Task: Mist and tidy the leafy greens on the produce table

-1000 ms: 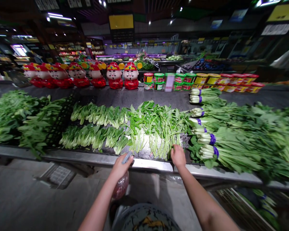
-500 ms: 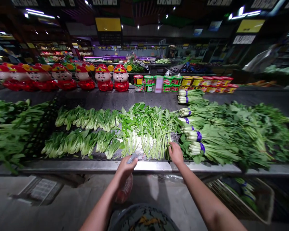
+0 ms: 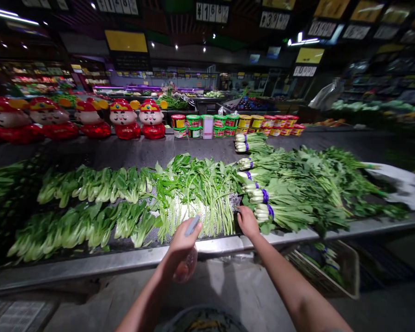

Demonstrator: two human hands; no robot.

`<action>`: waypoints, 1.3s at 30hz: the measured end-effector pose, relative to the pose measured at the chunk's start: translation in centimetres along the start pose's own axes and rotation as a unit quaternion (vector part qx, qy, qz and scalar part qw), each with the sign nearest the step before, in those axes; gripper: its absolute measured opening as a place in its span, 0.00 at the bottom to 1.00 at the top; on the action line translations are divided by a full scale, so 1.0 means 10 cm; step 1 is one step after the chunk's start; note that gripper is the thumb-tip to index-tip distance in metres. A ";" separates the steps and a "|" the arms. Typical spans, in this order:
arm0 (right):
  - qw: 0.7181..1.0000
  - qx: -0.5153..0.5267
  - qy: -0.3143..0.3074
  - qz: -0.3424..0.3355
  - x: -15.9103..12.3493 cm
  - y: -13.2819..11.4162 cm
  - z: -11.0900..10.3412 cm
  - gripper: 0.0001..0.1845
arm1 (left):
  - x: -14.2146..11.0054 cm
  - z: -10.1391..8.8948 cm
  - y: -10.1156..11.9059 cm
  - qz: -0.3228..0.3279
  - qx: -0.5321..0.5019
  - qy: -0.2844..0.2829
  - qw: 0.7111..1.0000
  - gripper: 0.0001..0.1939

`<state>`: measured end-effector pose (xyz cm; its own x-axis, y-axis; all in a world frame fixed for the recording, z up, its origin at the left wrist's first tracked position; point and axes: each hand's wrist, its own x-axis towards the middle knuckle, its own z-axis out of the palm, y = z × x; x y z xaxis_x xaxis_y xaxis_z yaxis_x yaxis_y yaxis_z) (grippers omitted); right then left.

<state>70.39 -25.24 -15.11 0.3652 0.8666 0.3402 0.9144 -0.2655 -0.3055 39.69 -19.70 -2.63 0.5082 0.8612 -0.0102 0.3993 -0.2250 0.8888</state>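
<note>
My left hand (image 3: pixel 184 239) is closed around a small flat grey object (image 3: pixel 192 226) whose kind I cannot make out. Beneath that hand hangs a clear plastic bag (image 3: pixel 186 266) with something reddish inside. My right hand (image 3: pixel 247 223) reaches over the metal rim, its fingers bent and slightly apart, with no item visible in it. It is beside the right end of loose long-stemmed leafy greens (image 3: pixel 207 193), near bundled greens with purple bands (image 3: pixel 263 213). Whether its fingertips touch the stems or the mat, I cannot tell.
Rows of bok choy (image 3: pixel 100 226) lie left of the stems. Red figurine jars (image 3: pixel 152 120) and stacked small tubs (image 3: pixel 219 125) line the back ledge. A metal edge (image 3: pixel 217 244) runs along the front. Below right stands a crate (image 3: pixel 352 272) holding greens; white plastic (image 3: pixel 401 182) lies far right.
The view has turned to the right, so the display appears shifted left. My left hand with the grey object and bag is now nearer the stems; my right hand stays by their right end.
</note>
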 end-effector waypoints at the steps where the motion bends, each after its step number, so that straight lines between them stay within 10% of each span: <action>1: 1.000 -0.004 -0.004 -0.001 0.01 0.01 0.00 0.20 | 0.04 0.01 0.07 0.018 -0.004 -0.006 1.000 0.21; 20: 0.999 0.013 0.007 0.046 -0.13 0.17 0.22 0.21 | 0.61 0.15 0.38 0.017 0.077 0.023 0.997 0.19; 39: 0.999 0.006 -0.020 0.047 -0.15 0.11 0.16 0.22 | 0.52 0.32 0.61 0.013 0.072 -0.013 0.997 0.18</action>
<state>70.57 -26.22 -17.36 0.4416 0.8541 0.2747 0.8744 -0.3412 -0.3448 47.24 -18.06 1.22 0.5385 0.8426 -0.0021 0.4910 -0.3118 0.8134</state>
